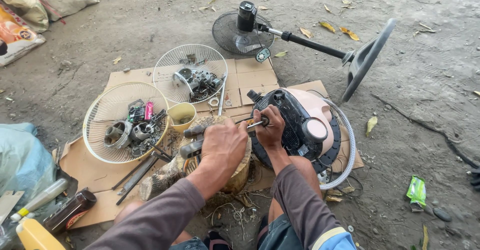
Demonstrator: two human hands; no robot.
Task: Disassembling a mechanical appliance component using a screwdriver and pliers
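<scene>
While the work looks partly through: the motor unit (pixel 295 125), pink and black, lies on flattened cardboard (pixel 100 170) just right of a wood stump (pixel 235 175), and it appears still closed up.
Done so far: loose metal parts already sit in two fan guards (pixel 125 122), a judgement from how they lie.
Left: the casing seems unopened.
Left hand (pixel 222 147): clenched on a dark tool handle (pixel 192 140), wrist low over the stump.
Right hand (pixel 270 127): grip closed around a thin metal rod (pixel 255 125) against the unit's black side.
Nearby: a standing fan (pixel 300 40) lies on the ground.
</scene>
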